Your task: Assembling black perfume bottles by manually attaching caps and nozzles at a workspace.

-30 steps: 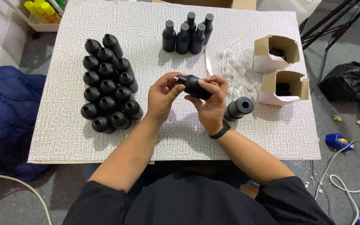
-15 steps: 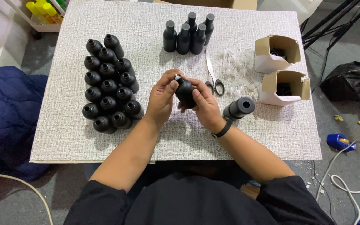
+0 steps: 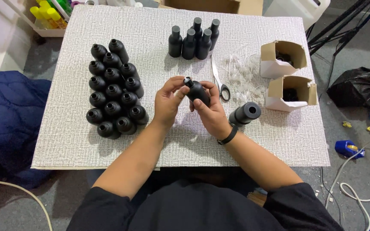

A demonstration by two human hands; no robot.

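Observation:
My right hand [image 3: 210, 112] grips a small black bottle [image 3: 198, 91] around its body, tilted with the neck pointing up and left. My left hand [image 3: 168, 102] has its fingertips at the bottle's neck, pinching a small pale insert there. Both hands hover above the middle of the white textured table [image 3: 180, 141]. A black watch band circles my right wrist.
Several open black bottles [image 3: 114, 89] stand grouped at the left. Several capped black bottles [image 3: 193, 39] stand at the back. Scissors [image 3: 219, 81] and clear plastic bits [image 3: 247, 77] lie at the right, with two cardboard boxes [image 3: 288, 87] and a black cylinder [image 3: 245, 114].
The bottle has turned from lying sideways between my hands to neck up and left. My left fingers have closed in on its neck.

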